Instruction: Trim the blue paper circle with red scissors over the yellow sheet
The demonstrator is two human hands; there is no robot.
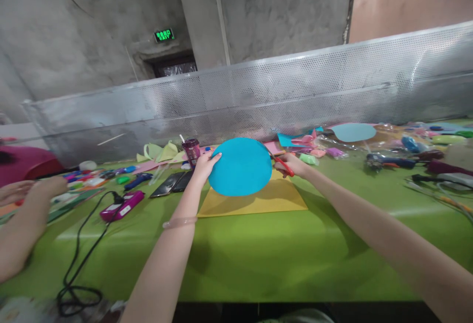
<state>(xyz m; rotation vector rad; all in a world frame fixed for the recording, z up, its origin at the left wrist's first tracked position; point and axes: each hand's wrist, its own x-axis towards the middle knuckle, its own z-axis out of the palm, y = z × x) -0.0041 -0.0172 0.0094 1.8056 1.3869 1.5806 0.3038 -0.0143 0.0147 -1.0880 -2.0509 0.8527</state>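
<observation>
My left hand (204, 164) pinches the left edge of a round blue paper disc (241, 166) and holds it up over a yellow sheet (258, 199) lying on the green table (258, 254). My right hand (291, 164) is closed on red-handled scissors (284, 163) at the disc's right edge. A clear bracelet sits on my left wrist.
Another person's hands (22, 190) rest at the far left near markers. A pink device (121, 206) with a black cable, a dark phone (172, 184), a purple cup (191, 151), paper scraps, another blue shape (353, 132) and tools lie along the perforated metal barrier.
</observation>
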